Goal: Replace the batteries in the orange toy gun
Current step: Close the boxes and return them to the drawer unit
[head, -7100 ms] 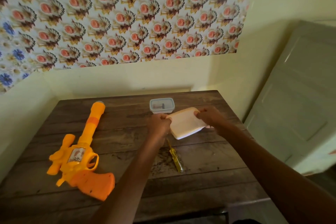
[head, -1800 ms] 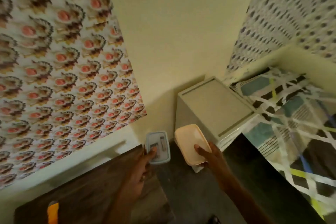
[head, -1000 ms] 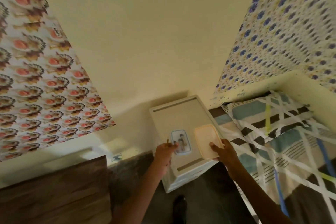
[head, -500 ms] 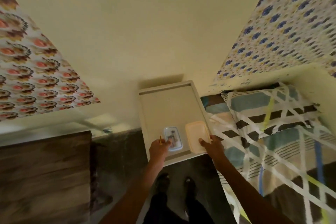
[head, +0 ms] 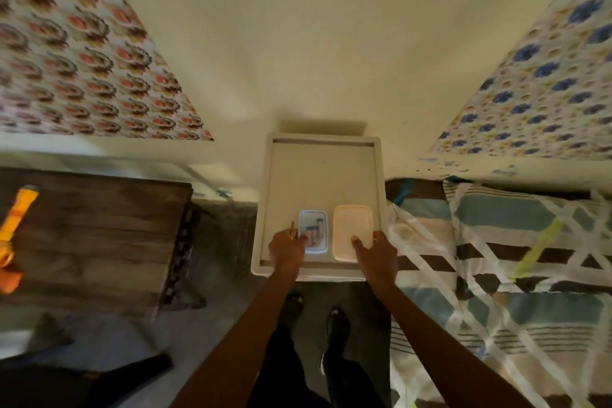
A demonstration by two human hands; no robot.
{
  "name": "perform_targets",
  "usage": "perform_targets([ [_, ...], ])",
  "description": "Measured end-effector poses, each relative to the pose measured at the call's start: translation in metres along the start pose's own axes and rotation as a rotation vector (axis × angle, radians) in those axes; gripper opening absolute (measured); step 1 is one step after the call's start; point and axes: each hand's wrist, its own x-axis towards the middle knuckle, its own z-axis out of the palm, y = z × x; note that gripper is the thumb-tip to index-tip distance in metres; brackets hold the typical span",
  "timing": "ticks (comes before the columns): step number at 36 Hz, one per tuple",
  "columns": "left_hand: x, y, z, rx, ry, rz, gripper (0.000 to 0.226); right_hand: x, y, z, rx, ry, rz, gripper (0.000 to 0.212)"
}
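Observation:
A small clear container with batteries inside sits on the top of a white cabinet. My left hand grips its near left edge, thumb inside the rim, and also holds a thin yellow screwdriver. Right beside the container lies its pale lid, flat on the cabinet top, with my right hand gripping its near right corner. The orange toy gun lies on the dark wooden table at the far left, well away from both hands and partly cut off by the frame.
A bed with a striped and checked cover stands right against the cabinet. A strip of dark floor separates table and cabinet. My feet stand just before the cabinet. Patterned wallpaper covers both side walls.
I turned from the table to the cabinet, carrying the container and screwdriver in my left hand and the lid in my right. Both now rest low on the cabinet top.

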Motion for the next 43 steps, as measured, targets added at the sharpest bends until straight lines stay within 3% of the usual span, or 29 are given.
perform_targets([
  [8, 0.005, -0.004, 0.003, -0.035, 0.002, -0.009, 0.031, 0.01, 0.013, -0.008, -0.019, -0.013, -0.07, 0.048],
  [11, 0.009, -0.006, -0.001, -0.077, 0.076, -0.03, 0.039, 0.014, 0.017, -0.008, -0.026, -0.023, -0.083, 0.05],
  [16, 0.016, -0.012, -0.016, -0.092, 0.139, 0.035, 0.033, 0.009, 0.023, -0.008, -0.003, 0.147, -0.116, 0.046],
  [21, 0.037, -0.021, -0.027, 0.036, 0.071, 0.141, 0.034, -0.002, 0.025, -0.003, -0.067, 0.185, -0.216, 0.041],
  [26, 0.043, -0.02, -0.03, 0.112, 0.1, 0.233, 0.025, -0.008, 0.025, -0.002, -0.14, 0.163, -0.19, 0.048],
  [35, 0.039, -0.015, -0.02, 0.135, 0.193, 0.143, 0.021, -0.025, 0.036, -0.005, -0.122, 0.272, -0.207, 0.043],
  [43, 0.047, -0.022, -0.014, 0.189, 0.176, 0.223, 0.026, -0.044, 0.043, -0.003, -0.092, 0.306, -0.256, 0.033],
])
